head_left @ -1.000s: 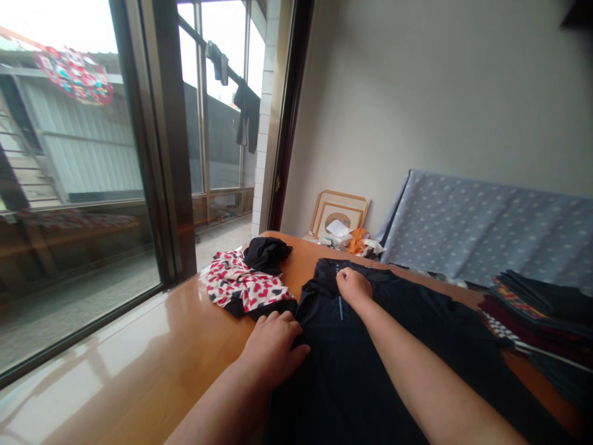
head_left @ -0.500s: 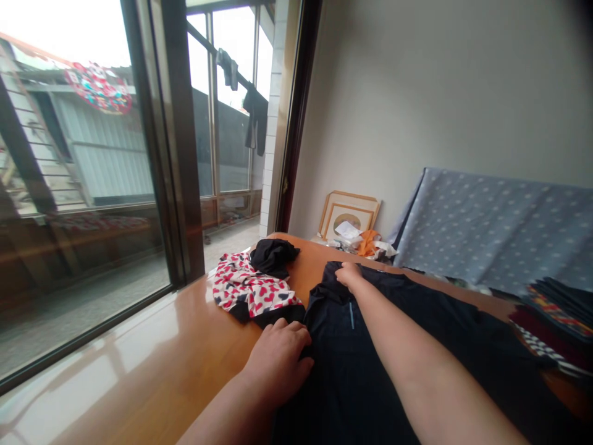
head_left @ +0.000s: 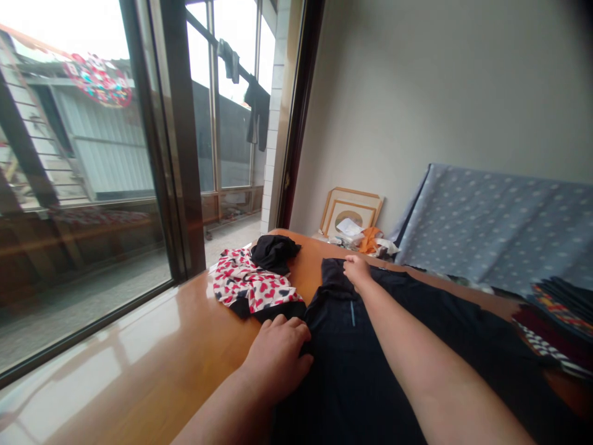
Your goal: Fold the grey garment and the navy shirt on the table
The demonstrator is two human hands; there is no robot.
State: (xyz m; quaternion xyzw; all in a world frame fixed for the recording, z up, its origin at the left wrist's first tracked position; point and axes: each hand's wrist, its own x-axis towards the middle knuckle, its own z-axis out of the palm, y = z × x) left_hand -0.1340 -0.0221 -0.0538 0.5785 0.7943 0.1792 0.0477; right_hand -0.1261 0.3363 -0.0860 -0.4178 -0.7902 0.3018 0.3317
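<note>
A dark navy garment (head_left: 343, 358) lies spread over the wooden surface, with a short light-blue strip near its far left part. My right hand (head_left: 356, 272) reaches to its far edge and is closed, pinching the cloth there. Along the garment's left side, my left hand (head_left: 281, 346) is closed with curled fingers and thumb around the cloth edge; the fingertips are partly hidden. Just beyond my left hand is a crumpled white piece of clothing with red and dark hearts (head_left: 259, 285) and black trim. A bunched black cloth (head_left: 275, 253) lies against it.
The glossy wooden surface (head_left: 199, 364) runs beside a large window (head_left: 83, 154) at left. Folded clothes (head_left: 563, 321) are stacked at right. Behind them hangs a blue-grey dotted cloth (head_left: 491, 228). Picture frames (head_left: 354, 201) lean on the wall near papers and an orange item (head_left: 369, 240).
My right hand has shifted slightly right and up along the far edge, and the cloth's far left corner is spread flatter. My left hand stays in nearly the same place.
</note>
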